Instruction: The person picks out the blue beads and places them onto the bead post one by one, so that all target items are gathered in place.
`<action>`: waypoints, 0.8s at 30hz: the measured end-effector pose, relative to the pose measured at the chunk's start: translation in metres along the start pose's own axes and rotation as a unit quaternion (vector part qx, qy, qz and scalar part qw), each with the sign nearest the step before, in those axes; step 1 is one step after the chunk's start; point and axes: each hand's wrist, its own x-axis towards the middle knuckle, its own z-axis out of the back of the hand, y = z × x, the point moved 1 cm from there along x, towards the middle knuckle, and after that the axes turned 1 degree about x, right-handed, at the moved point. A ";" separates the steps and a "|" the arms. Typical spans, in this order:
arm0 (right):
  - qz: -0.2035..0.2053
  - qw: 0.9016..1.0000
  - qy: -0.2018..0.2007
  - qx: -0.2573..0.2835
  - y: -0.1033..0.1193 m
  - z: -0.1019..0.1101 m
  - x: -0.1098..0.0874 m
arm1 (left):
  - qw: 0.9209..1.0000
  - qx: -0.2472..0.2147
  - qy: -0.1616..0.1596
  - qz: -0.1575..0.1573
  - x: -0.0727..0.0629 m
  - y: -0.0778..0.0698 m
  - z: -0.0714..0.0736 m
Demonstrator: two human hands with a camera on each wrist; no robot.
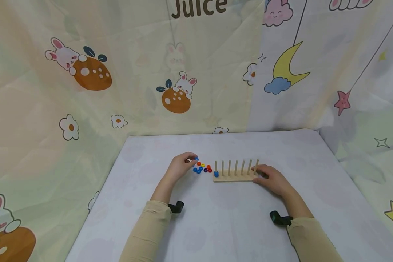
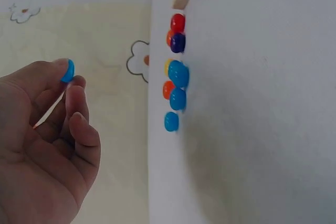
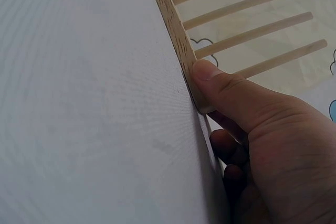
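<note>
My left hand (image 1: pixel 179 166) pinches a blue bead (image 2: pixel 70 71) between thumb and fingertip, raised over the loose beads. Those lie in a small group on the table: several blue beads (image 1: pixel 198 171), a yellow bead (image 1: pixel 202 165), a dark purple bead (image 1: pixel 205 170), and red and orange ones (image 2: pixel 178 23). Just right of them stands a wooden peg board (image 1: pixel 234 178) with a row of upright pegs. Blue beads (image 1: pixel 216 174) are stacked low on its leftmost peg. At the board's right end, my right hand (image 3: pixel 278 135) holds the base, thumb on its front edge.
The table (image 1: pixel 216 225) has a white cloth and ends at a printed fabric backdrop (image 1: pixel 134 80) behind it. A wrist camera (image 1: pixel 177 207) sits at the left sleeve, another wrist camera (image 1: pixel 280 218) at the right.
</note>
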 end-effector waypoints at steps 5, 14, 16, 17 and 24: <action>0.004 1.000 0.001 0.004 0.001 0.000 0.000 | 1.000 -0.015 0.005 -0.022 -0.001 -0.011 -0.002; 0.007 1.000 0.000 -0.002 0.001 0.000 0.000 | 0.998 -0.023 0.014 -0.056 -0.001 -0.028 -0.010; 0.007 1.000 -0.001 -0.002 0.001 0.000 0.000 | 0.998 -0.028 0.019 -0.060 -0.001 -0.032 -0.012; 0.006 1.000 -0.001 -0.003 0.001 0.000 0.000 | 0.997 -0.031 0.021 -0.063 -0.001 -0.034 -0.013; 0.008 1.000 -0.003 -0.003 0.001 0.001 0.000 | 0.996 -0.045 0.033 -0.076 -0.001 -0.044 -0.020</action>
